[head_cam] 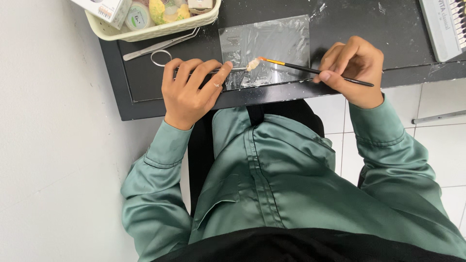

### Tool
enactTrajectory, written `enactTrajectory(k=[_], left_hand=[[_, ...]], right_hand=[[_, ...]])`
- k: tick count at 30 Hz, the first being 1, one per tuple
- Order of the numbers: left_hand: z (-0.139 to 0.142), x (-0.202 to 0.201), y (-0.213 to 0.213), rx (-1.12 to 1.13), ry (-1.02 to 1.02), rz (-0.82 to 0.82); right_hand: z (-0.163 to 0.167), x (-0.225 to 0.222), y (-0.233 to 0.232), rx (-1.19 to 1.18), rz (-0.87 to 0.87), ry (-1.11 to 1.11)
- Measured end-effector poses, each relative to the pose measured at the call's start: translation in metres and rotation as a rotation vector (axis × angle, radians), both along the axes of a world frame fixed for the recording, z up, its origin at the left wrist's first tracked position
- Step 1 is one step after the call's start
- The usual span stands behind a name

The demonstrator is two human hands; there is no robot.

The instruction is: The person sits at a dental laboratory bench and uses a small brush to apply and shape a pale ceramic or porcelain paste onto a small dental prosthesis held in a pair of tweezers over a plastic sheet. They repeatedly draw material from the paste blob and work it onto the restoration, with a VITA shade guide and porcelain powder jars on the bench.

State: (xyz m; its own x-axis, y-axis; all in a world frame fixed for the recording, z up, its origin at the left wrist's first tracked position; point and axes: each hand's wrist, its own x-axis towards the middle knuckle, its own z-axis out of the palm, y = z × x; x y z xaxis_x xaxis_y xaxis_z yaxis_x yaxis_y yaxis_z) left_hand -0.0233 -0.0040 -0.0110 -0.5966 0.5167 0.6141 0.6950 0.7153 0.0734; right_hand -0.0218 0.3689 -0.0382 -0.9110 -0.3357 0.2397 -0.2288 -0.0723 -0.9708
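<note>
I look down at my two hands working over a dark counter (340,29), my green sleeves below. My left hand (191,90) has its grip closed around a thin metal instrument (233,70), fingers curled over it, and at the instrument's tip sits a small pale, tooth-like piece (252,64). That piece hovers just over a clear shiny slab (272,39) lying flat on the counter. My right hand (352,68) pinches a slim black brush (320,72) like a pen, its orange-banded tip touching the pale piece.

I judge the piece to be tiny, light and fragile, with a coating that may still be soft, so it is best held only through the metal instrument and never pinched directly. The brush is stiff and light; holding it near mid-handle gives a fine touch.

Beyond my left hand lie metal tweezers (160,45) and a cream basket (155,30) of small jars. A grey tray (439,34) sits far right.
</note>
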Motion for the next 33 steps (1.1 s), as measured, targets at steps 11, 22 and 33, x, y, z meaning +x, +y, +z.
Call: enactTrajectory(k=[11,22,33], left_hand=[[0.0007,-0.0004,0.0001,0.004,0.006,-0.002],[0.0004,0.0001,0.0003,-0.001,0.009,0.007],[0.0007,0.0013,0.0001,-0.001,0.003,0.011]], right_hand=[[0.0021,0.0022,0.0007,-0.027,-0.003,-0.025],[0.0017,0.0022,0.0008,-0.040,-0.007,-0.033],[-0.0001,0.0012,0.0008,-0.035,0.011,-0.018]])
